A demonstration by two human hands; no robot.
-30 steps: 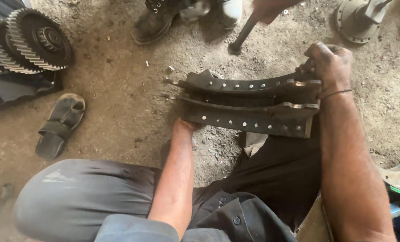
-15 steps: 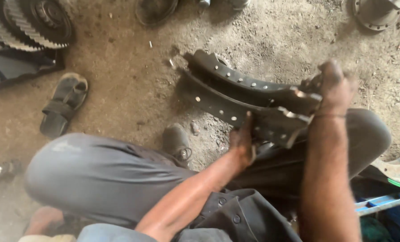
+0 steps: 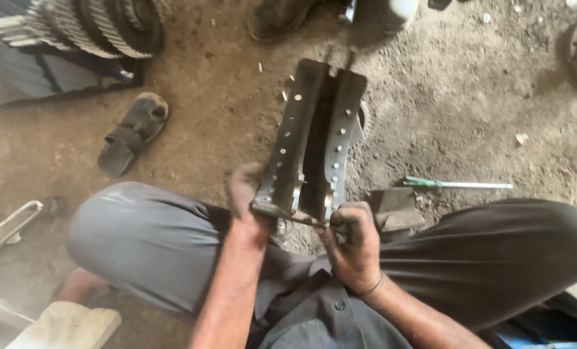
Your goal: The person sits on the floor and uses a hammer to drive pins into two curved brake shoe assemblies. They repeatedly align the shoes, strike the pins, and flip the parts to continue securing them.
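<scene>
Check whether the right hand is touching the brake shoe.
Touching. The head view shows the right hand gripping the near end of the brake shoe, fingers curled onto its lower edge with no gap.

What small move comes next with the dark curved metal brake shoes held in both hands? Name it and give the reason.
Probably lower the dark curved metal brake shoes so their far end rests on the dirt floor. The left hand and right hand grip only the near end, leaving the long part reaching out unsupported.
</scene>
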